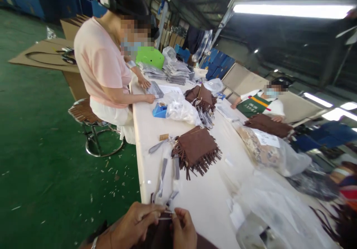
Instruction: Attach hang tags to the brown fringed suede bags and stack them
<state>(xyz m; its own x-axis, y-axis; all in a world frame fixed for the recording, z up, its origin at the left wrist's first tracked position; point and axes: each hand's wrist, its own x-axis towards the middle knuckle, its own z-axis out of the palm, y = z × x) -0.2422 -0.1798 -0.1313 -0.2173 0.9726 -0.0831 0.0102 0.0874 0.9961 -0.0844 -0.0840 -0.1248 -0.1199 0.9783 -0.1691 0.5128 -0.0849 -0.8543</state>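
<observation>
At the bottom of the head view, my left hand (pixel 136 223) pinches a thin white strip (pixel 166 218) near a dark brown piece (pixel 164 234) at the table's edge. My right hand (pixel 183 228) is closed on the strip's other side, close to the left fingertips. Grey wrapped straps (pixel 162 176) lie just beyond my hands. A brown fringed bag (pixel 196 146) rests flat on the white table (pixel 150 141), with a small tan tag (pixel 164 137) beside it.
At the left table edge stands a person in pink (pixel 103 63), beside a stool (pixel 92 111). Another person in a green apron (pixel 253 105) works across. Clear plastic bags (pixel 267 204) cover the right side. More brown bags (pixel 202 97) and a blue tape dispenser (pixel 159 110) lie farther back.
</observation>
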